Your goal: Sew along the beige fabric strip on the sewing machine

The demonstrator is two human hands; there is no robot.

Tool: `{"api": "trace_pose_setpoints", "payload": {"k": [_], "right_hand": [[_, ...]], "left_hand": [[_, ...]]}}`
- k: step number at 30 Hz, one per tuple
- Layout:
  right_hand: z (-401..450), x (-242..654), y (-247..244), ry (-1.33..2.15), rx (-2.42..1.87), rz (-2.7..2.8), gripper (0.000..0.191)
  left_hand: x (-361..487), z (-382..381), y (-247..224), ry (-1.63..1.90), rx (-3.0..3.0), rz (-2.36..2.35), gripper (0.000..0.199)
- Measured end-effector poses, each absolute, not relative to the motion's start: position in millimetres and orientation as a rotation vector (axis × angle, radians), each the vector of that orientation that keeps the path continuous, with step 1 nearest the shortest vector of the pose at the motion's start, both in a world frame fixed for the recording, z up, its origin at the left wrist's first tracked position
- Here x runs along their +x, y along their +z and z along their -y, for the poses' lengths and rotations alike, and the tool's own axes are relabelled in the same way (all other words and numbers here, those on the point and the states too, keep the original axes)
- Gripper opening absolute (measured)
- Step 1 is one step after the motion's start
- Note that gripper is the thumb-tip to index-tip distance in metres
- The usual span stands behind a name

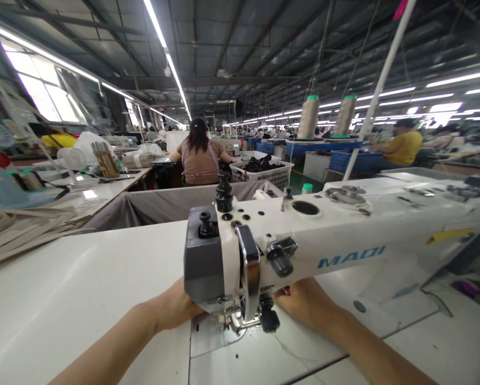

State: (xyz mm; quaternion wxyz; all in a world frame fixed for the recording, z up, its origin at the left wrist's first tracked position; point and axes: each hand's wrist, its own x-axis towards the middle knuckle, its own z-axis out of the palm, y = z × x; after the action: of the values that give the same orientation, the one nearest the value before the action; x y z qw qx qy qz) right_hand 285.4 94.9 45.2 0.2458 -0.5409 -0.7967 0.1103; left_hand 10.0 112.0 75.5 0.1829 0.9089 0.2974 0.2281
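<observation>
A white sewing machine (pixel 352 235) with a grey end cover stands right in front of me. My left hand (pixel 182 306) reaches in behind the left side of its head, and the cover hides the fingers. From the other side, my right hand (pixel 302 300) reaches under the arm, close behind the tension dial (pixel 280 261). Its fingers look curled, but whatever they may hold is hidden. Between the two hands are the presser foot (pixel 240 322) and the metal needle plate (pixel 208 339). A loose thread (pixel 290 350) trails over the white table (pixel 115 283) near the foot.
Beige fabric strips (pixel 19 230) lie at the left. Behind the table hangs grey cloth (pixel 144 206). A white basket (pixel 262 174) with black pieces stands beyond it, near a seated person in a striped top (pixel 200 160). Thread cones (pixel 309 117) stand at the right, beside a slanted pole (pixel 378 85).
</observation>
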Motion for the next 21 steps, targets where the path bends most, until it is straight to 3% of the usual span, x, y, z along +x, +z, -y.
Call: {"api": "trace_pose_setpoints", "payload": {"k": [14,21], "right_hand": [[-96.3,287.0,45.4,0.338,-1.466,2.138,0.011],[-95.5,288.0,48.0,0.369,-1.457,2.119,0.017]], "left_hand": [[5.3,-121.8,67.4,0.628,2.549,-0.774,0.050],[0.2,-102.4,58.1,0.678,2.566,-0.977,0.028]]}}
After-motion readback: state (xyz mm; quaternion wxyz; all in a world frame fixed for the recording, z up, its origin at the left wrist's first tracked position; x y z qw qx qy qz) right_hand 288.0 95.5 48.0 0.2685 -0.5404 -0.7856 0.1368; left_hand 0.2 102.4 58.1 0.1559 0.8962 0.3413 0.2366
